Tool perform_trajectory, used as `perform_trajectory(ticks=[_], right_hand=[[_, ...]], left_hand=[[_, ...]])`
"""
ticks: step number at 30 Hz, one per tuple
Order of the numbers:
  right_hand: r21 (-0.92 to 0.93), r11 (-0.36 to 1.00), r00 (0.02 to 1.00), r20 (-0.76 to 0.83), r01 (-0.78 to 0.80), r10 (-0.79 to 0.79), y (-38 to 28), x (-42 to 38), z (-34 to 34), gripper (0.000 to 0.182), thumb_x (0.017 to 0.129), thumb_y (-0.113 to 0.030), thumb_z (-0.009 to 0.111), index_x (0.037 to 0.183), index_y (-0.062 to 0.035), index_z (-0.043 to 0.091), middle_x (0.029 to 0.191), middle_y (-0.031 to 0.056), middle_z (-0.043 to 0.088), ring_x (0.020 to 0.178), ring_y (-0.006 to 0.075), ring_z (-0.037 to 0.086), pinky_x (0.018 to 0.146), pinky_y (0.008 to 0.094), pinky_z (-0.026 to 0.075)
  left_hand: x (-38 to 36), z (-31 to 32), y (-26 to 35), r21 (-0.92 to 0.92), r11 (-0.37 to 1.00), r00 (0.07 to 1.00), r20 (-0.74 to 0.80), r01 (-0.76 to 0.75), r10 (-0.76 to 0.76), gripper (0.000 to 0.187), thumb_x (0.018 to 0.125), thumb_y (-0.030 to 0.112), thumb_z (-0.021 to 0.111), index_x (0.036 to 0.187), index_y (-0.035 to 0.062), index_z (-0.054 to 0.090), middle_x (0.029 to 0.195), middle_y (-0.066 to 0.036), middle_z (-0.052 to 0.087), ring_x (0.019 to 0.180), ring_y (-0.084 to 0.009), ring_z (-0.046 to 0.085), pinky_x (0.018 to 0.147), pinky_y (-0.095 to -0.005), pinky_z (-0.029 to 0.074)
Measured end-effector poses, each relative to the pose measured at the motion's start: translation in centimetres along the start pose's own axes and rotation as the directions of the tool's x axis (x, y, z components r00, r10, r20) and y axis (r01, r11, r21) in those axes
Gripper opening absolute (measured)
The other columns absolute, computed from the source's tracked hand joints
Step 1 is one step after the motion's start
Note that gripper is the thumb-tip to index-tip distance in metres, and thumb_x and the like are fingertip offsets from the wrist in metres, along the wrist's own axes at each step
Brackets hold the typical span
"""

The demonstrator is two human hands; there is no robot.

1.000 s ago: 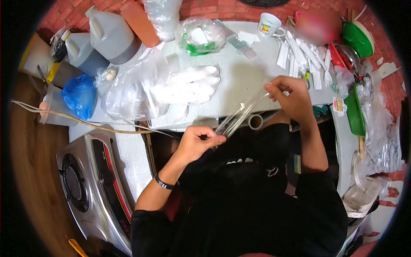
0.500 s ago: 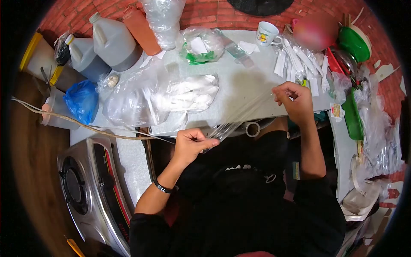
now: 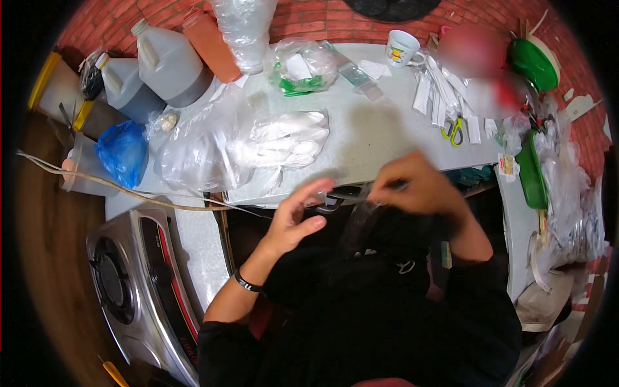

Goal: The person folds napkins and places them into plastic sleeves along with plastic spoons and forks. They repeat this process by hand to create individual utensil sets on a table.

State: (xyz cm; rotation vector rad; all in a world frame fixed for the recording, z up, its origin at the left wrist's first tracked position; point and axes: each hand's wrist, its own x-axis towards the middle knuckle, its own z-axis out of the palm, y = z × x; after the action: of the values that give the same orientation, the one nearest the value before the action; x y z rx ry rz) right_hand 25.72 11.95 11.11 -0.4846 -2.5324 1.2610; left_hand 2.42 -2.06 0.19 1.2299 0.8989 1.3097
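Note:
My right hand (image 3: 412, 186), blurred by motion, pinches a clear plastic strip (image 3: 361, 219) that hangs down in front of my dark shirt. To its left, my left hand (image 3: 298, 218) is open, thumb and fingers spread, and holds nothing. Both hands are just off the near edge of the grey table (image 3: 367, 142). Beyond my left hand, a bundle of white items in clear plastic (image 3: 290, 138) lies on the table, beside a large clear bag (image 3: 206, 145).
Jugs (image 3: 171, 64), a blue bag (image 3: 122, 151) and a gas stove (image 3: 138, 277) are on the left. A mug (image 3: 401, 49), green-handled scissors (image 3: 456, 131), white wrapped pieces (image 3: 442, 90) and a green tray (image 3: 532, 171) are on the right.
My left hand has let go of the stretched plastic and opened. My right hand has moved left and down with the plastic, uncovering the scissors.

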Motion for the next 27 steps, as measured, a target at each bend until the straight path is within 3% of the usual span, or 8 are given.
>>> perform_trajectory(ticks=[1,3,4,8,14,18,22,27], right_hand=[[0.002,0.999,0.999,0.024,0.048,-0.048,0.1,0.4,1.7,0.014,0.082,-0.013,0.073,0.078,-0.0003,0.068,0.07,0.0101,0.067,0.061,0.0211,0.064,0.059,0.0315,0.048],[0.002,0.994,0.994,0.026,0.106,-0.107,0.7,1.3,4.8,0.013,0.08,-0.014,0.072,0.079,-0.0012,0.068,0.07,0.014,0.066,0.061,0.0302,0.064,0.057,0.035,0.047],[-0.002,0.998,0.997,0.029,0.065,-0.065,0.6,1.8,5.2,0.014,0.08,-0.014,0.072,0.078,-0.0008,0.068,0.07,0.0138,0.066,0.061,0.029,0.064,0.057,0.0351,0.047],[0.049,0.999,0.999,-0.045,-0.003,0.005,1.4,2.8,6.2,0.014,0.079,-0.013,0.072,0.077,0.0,0.067,0.07,0.0135,0.067,0.059,0.0265,0.063,0.056,0.034,0.047],[0.061,0.993,0.99,-0.089,-0.1,0.105,1.5,3.8,6.3,0.019,0.082,-0.019,0.074,0.085,-0.0005,0.069,0.073,0.0113,0.068,0.059,0.0187,0.062,0.058,0.0294,0.048],[-0.034,0.997,0.971,-0.23,-0.069,0.059,2.7,5.1,5.5,0.026,0.081,-0.021,0.076,0.096,-0.0019,0.068,0.077,0.0092,0.068,0.062,0.0164,0.061,0.059,0.0289,0.048],[-0.14,0.99,0.946,-0.322,-0.009,-0.037,2.8,7.6,4.1,0.022,0.08,-0.012,0.075,0.101,-0.0048,0.07,0.084,0.0072,0.069,0.073,0.0142,0.062,0.064,0.0258,0.045],[-0.26,0.965,0.919,-0.373,0.032,-0.131,3.9,11.4,3.3,0.02,0.081,-0.015,0.072,0.097,-0.0035,0.069,0.081,0.0087,0.068,0.069,0.017,0.063,0.063,0.0298,0.048]], left_hand=[[-0.2,1.0,0.2,-0.093,0.996,1.0,0.01,0.015,-0.015,0.056,0.09,0.019,0.069,0.138,-0.0015,0.048,0.131,-0.012,0.058,0.12,-0.0201,0.053,0.101,-0.0321,0.039],[-0.7,2.0,-0.4,-0.1,0.987,0.992,0.023,0.128,-0.127,0.036,0.094,0.01,0.063,0.126,-0.004,0.058,0.122,-0.011,0.063,0.109,-0.0175,0.06,0.093,-0.027,0.044],[-0.8,2.0,-1.2,-0.109,0.982,0.986,-0.045,0.154,-0.159,0.021,0.094,0.006,0.062,0.112,-0.0052,0.066,0.109,-0.01,0.068,0.095,-0.0144,0.065,0.083,-0.024,0.049],[-0.5,0.8,-1.0,-0.162,0.964,0.965,-0.126,0.209,-0.231,0.016,0.094,0.008,0.064,0.103,-0.0039,0.07,0.087,-0.008,0.071,0.081,-0.0138,0.067,0.072,-0.0253,0.053],[0.1,-0.6,-1.8,-0.106,0.98,0.954,-0.232,0.17,-0.19,0.014,0.093,0.009,0.064,0.098,-0.0029,0.07,0.086,-0.008,0.072,0.079,-0.0134,0.068,0.07,-0.0255,0.053],[0.3,-1.4,-2.1,-0.1,0.98,0.94,-0.28,0.172,-0.193,0.015,0.093,0.011,0.066,0.098,-0.0022,0.07,0.084,-0.007,0.072,0.077,-0.0124,0.067,0.068,-0.0248,0.053],[0.6,-1.9,-2.2,-0.119,0.976,0.93,-0.302,0.181,-0.209,0.014,0.093,0.01,0.065,0.097,-0.0035,0.07,0.082,-0.01,0.071,0.076,-0.0151,0.067,0.069,-0.0268,0.053],[0.8,-2.5,-2.8,-0.124,0.98,0.92,-0.342,0.157,-0.19,0.016,0.093,0.012,0.066,0.096,-0.0037,0.069,0.082,-0.01,0.071,0.075,-0.0145,0.067,0.067,-0.0267,0.053]])
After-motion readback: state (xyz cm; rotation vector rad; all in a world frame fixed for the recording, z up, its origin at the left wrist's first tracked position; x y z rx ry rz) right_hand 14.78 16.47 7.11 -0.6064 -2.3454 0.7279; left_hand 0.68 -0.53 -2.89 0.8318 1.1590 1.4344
